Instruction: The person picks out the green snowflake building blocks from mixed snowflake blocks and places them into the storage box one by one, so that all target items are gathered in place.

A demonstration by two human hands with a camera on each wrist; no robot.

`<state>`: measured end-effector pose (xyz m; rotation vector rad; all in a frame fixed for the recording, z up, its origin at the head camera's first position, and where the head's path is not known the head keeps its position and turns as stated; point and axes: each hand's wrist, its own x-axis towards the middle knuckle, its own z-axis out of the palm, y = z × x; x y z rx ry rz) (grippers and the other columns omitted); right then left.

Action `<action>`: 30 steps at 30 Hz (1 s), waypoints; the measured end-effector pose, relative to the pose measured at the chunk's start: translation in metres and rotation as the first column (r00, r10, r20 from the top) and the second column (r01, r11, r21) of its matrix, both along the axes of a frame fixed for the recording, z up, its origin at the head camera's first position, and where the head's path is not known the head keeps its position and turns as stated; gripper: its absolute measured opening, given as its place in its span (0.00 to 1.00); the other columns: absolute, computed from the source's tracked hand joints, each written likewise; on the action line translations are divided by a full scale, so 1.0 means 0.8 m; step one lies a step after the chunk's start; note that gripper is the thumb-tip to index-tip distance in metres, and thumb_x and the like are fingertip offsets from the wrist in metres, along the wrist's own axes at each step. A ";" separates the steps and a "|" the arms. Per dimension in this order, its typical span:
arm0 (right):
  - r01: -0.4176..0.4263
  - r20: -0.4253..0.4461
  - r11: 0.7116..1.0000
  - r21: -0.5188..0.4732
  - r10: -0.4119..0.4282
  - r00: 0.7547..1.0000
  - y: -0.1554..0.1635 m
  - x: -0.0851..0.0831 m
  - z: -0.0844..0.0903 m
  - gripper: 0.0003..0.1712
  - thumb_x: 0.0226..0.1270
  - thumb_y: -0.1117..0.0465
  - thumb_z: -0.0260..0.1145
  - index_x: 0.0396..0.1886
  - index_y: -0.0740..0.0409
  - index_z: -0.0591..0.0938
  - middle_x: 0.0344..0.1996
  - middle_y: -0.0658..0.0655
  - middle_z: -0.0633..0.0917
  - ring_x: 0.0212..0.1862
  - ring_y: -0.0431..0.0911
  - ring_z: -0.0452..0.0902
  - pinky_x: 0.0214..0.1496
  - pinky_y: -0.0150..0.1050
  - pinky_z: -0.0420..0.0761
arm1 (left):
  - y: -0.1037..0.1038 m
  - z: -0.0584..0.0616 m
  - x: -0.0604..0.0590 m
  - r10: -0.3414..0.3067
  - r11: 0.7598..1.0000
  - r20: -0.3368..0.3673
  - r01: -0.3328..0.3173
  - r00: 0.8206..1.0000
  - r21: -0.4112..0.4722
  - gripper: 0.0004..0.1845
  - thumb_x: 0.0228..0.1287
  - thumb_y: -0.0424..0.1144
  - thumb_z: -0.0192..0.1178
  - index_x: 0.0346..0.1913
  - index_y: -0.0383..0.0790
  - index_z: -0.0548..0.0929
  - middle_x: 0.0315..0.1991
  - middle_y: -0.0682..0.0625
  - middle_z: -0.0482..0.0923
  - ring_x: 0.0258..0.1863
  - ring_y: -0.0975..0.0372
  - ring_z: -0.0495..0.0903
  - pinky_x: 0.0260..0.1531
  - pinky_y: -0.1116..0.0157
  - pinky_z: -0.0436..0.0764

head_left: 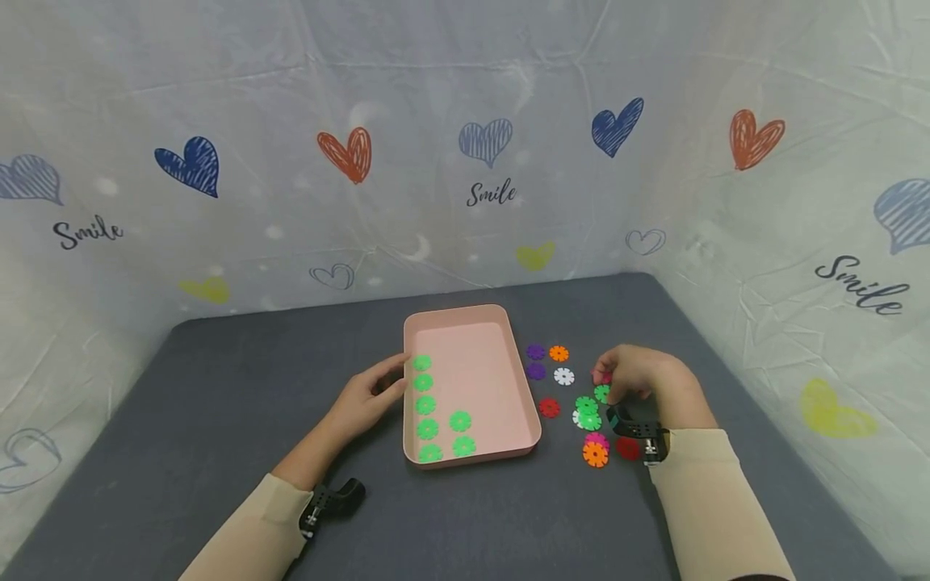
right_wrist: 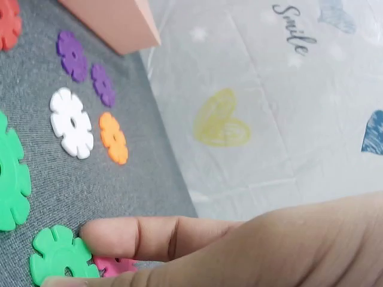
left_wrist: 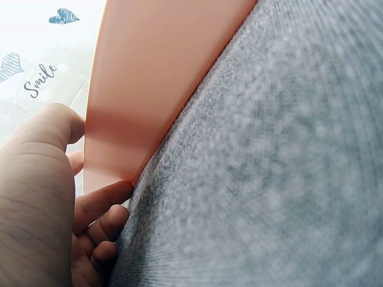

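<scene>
My left hand (head_left: 369, 399) rests against the left side of a shallow pink tray (head_left: 483, 316). Its thumb and a finger touch the outside of the tray wall (left_wrist: 149, 66), close to the rim and the base. Inside the tray, several green snowflake discs line the left side, and two more, one a green disc (head_left: 460, 421), lie beside them. Right of the tray, my right hand (head_left: 635, 373) pinches a green snowflake disc (right_wrist: 57, 254) by its edge between thumb and index finger. A pink disc (right_wrist: 114, 266) lies partly hidden under those fingers.
Between tray and right hand lie two purple discs, one a purple disc (head_left: 535, 371), an orange disc (head_left: 559, 353), a white disc (head_left: 563, 377) and a red disc (head_left: 550, 407). Nearer are overlapping green discs (head_left: 588, 417) and another orange disc (head_left: 596, 455). A printed curtain (head_left: 414, 97) encloses the grey table (head_left: 276, 379).
</scene>
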<state>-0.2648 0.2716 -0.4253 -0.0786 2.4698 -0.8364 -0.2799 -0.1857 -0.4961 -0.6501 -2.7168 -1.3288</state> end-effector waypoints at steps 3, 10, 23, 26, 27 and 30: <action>0.010 -0.014 1.000 0.018 -0.009 1.000 -0.003 0.001 0.000 0.14 0.55 0.76 0.70 0.38 0.57 0.81 0.32 0.55 0.76 0.35 0.50 0.73 0.34 0.43 0.74 | 0.000 0.000 0.001 0.002 1.000 0.000 -0.002 1.000 -0.002 0.28 0.76 0.47 0.62 0.75 0.46 0.73 0.61 0.45 0.81 0.35 0.58 0.76 0.36 0.59 0.74; -0.054 -0.017 0.998 -0.018 0.053 0.998 0.003 -0.001 0.006 0.14 0.60 0.67 0.70 0.20 0.55 0.75 0.19 0.50 0.70 0.22 0.44 0.62 0.28 0.39 0.64 | 0.000 0.000 0.001 0.001 1.000 -0.005 -0.001 1.000 -0.003 0.27 0.76 0.45 0.62 0.74 0.46 0.74 0.61 0.45 0.81 0.36 0.58 0.76 0.37 0.59 0.75; -0.047 -0.233 0.966 -0.253 -0.014 0.972 -0.003 0.007 0.052 0.20 0.78 0.60 0.62 0.63 0.66 0.81 0.31 0.55 0.84 0.33 0.51 0.81 0.45 0.52 0.82 | 0.000 0.001 -0.001 -0.006 1.000 -0.013 0.006 1.000 0.001 0.28 0.76 0.46 0.62 0.75 0.46 0.73 0.61 0.44 0.81 0.36 0.59 0.77 0.37 0.59 0.75; -0.069 -0.308 0.959 -0.277 -0.020 0.951 -0.027 0.006 0.057 0.22 0.79 0.59 0.63 0.66 0.65 0.80 0.38 0.55 0.88 0.42 0.55 0.85 0.53 0.54 0.82 | 0.000 0.001 -0.001 -0.007 1.000 -0.023 0.007 1.000 -0.001 0.27 0.76 0.45 0.62 0.74 0.45 0.74 0.60 0.45 0.81 0.36 0.59 0.76 0.37 0.60 0.75; -0.074 -0.324 0.954 -0.291 -0.025 0.946 -0.036 0.006 0.057 0.23 0.78 0.60 0.64 0.67 0.65 0.79 0.37 0.55 0.88 0.42 0.54 0.86 0.54 0.55 0.81 | 0.000 0.001 -0.001 -0.007 1.000 -0.025 0.007 1.000 0.002 0.27 0.76 0.45 0.62 0.74 0.45 0.74 0.60 0.45 0.81 0.36 0.58 0.76 0.37 0.60 0.75; -0.088 -0.355 0.934 -0.347 -0.043 0.934 -0.064 0.006 0.058 0.25 0.76 0.63 0.65 0.70 0.65 0.76 0.35 0.55 0.88 0.40 0.51 0.86 0.51 0.52 0.83 | 0.000 0.000 -0.001 -0.008 1.000 -0.028 0.008 1.000 0.007 0.27 0.76 0.44 0.62 0.73 0.45 0.75 0.60 0.45 0.82 0.36 0.58 0.76 0.37 0.61 0.74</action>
